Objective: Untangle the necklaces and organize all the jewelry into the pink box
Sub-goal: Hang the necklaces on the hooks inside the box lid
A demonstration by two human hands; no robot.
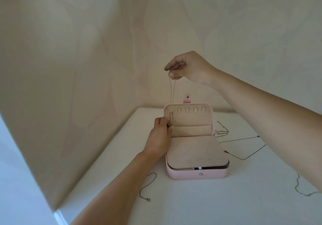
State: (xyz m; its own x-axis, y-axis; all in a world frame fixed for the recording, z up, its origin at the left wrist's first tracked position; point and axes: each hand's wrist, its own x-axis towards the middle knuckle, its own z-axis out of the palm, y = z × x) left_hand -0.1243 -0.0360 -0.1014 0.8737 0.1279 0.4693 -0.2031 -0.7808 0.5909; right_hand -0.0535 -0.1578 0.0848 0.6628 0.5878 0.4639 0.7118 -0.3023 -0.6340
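- The white surface [191, 205] carries everything.
- The pink box [197, 174] stands open toward the far edge, with its lid [191, 120] upright.
- The right hand [189, 67] hangs above the lid's left corner and pinches the top of a chain [172, 92].
- The left hand [159, 135] is at the lid's left edge, its fingers curled and pinching the chain's lower part.
- The chain hangs doubled between the hands.
- Loose necklaces lie left of the box [144, 188] and toward the right edge [244, 149].

Single wide-angle view from the head. Looks forward and down into a wall corner [137, 59], close over the white table [209, 205], with the open pink box [183, 175] near centre.
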